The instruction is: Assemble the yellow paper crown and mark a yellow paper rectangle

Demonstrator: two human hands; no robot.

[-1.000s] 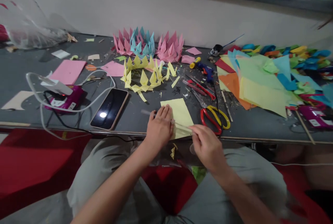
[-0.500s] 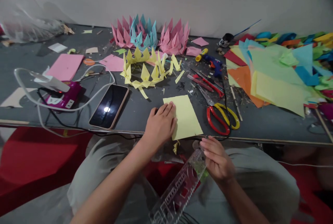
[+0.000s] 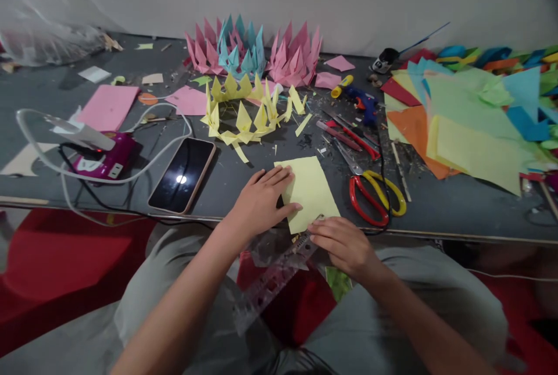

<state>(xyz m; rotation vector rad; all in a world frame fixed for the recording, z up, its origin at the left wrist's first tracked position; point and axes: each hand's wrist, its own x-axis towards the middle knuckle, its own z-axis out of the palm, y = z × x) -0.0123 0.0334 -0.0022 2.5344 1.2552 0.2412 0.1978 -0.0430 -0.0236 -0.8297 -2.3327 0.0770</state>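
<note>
A sheet of yellow paper (image 3: 310, 189) lies at the table's front edge. My left hand (image 3: 264, 197) rests flat on its left side, fingers stretched out and thumb apart. In my right hand (image 3: 342, 244) is one end of a clear plastic stencil ruler (image 3: 272, 282). The ruler slants down to the left over my lap, and its gripped end meets the paper's lower right corner. Right of the paper lie scissors (image 3: 368, 203) with red and yellow handles. Behind it stands a yellow folded-paper crown (image 3: 242, 122).
Pink crowns (image 3: 296, 61) and a blue crown (image 3: 244, 52) stand by the wall. A phone (image 3: 183, 174), a purple power adapter (image 3: 104, 157) and cables lie left. To the right are a blue glue gun (image 3: 364, 104), a cutter (image 3: 342, 134) and stacked coloured paper (image 3: 475, 113).
My right hand has moved left and up with the ruler, bringing its end to the paper's lower corner. The left thumb has spread out over the paper.
</note>
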